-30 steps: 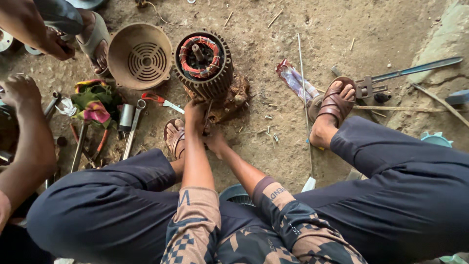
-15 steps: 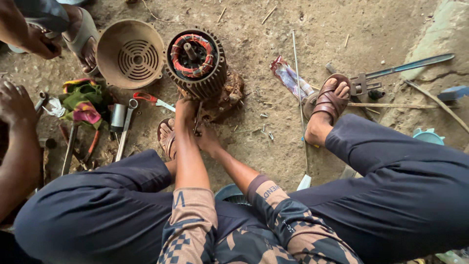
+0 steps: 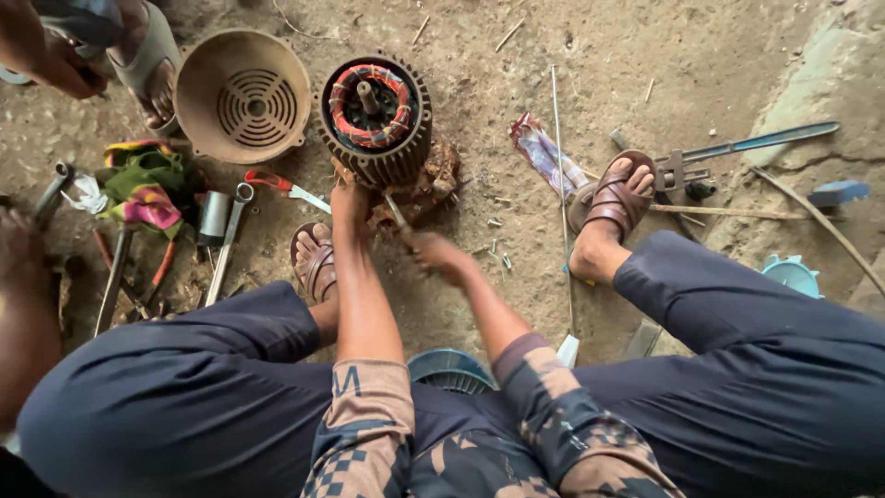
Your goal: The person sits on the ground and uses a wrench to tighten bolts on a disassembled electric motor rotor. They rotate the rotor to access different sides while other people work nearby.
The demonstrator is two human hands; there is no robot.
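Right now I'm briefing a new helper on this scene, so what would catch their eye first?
The motor, ribbed and open-topped with red and orange windings, stands on the dirt at top centre. The left hand rests at its base, while the right hand holds a thin tool pointed at its underside. A round fan cover lies just left of it, with scattered tools further down the left side.

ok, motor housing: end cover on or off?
Off. The motor housing stands on end, red windings and shaft exposed; the vented fan cover lies apart beside it.

Soft daylight, perhaps slight edge distortion
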